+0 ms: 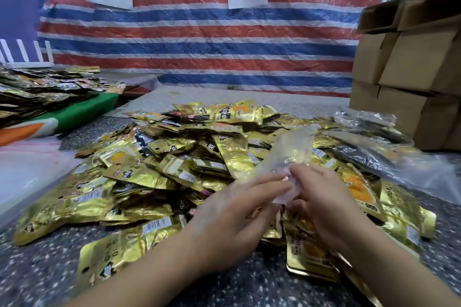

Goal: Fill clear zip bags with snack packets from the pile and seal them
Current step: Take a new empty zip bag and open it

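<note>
While both hands meet over the near edge of the heap, the person holds an empty clear zip bag (287,157) by its near end, and the rest of it rises slanting away above the pile of gold snack packets (174,157). The left hand (232,214) has its fingertips pinched on the bag's edge from the left; the right hand (324,199) pinches the same end from the right, so both hands are closed on the film. Motion blur hides whether the mouth is already parted.

Judging from this, the step in hand is opening the bag. It would go best if each hand takes only one wall of the mouth and rubs or peels the two layers apart, rather than gripping both together. Thin film clings, so a small sliding motion between thumb and fingers should break the seal track. Once open, one hand ought to keep the mouth wide while the other gathers packets lying flat and aligned, so they slip in without snagging.

Filled clear bags (374,147) lie to the right on the speckled table (249,286), near stacked cardboard boxes (411,70).
</note>
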